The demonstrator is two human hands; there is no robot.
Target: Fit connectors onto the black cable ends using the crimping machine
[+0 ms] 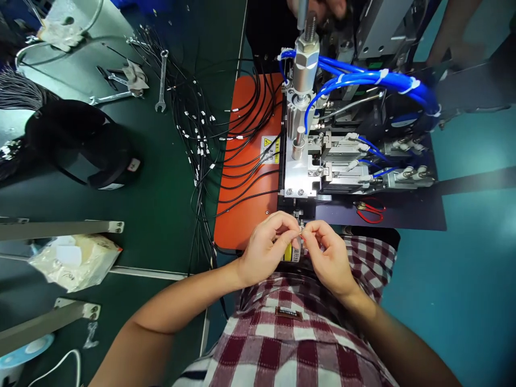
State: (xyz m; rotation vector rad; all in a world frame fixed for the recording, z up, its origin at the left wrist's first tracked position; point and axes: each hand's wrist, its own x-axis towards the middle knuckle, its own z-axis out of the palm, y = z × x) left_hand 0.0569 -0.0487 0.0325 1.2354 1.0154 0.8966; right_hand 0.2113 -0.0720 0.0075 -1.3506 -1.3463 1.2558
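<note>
A person in a maroon-and-white plaid shirt [278, 344] works barehanded at the near edge of a silver-and-black metal machine assembly [298, 174], clock directions here read from the meeting fingertips. The left hand [268, 250] and the right hand [328, 260] come together at thumb and forefinger, both appearing to pinch a tiny slender piece [301, 231], too small and too covered to identify. That piece sits at the center, just below the assembly's near end, with a yellow-and-white printed label [287, 253] partly hidden at 7 o'clock.

The assembly spreads from 12 to 2 o'clock, topped by a bundle of bright blue air tubes [399, 83] bound with white ties. Red-handled snips [370, 209] lie between 2 and 3 o'clock on a dark flat plate [415, 214]. At 11 o'clock, thin black cables [245, 169] cross an orange rounded plate [229, 228], meeting a tangle of white-tagged black cables [200, 142] toward 10 o'clock on a dark green work surface [161, 177]. A silver open-ended wrench [163, 83] lies beyond the tangle; a black cap [72, 140] rests between 9 and 10. At 12 o'clock, another person's hand [322, 7] reaches the machine's far side.
</note>
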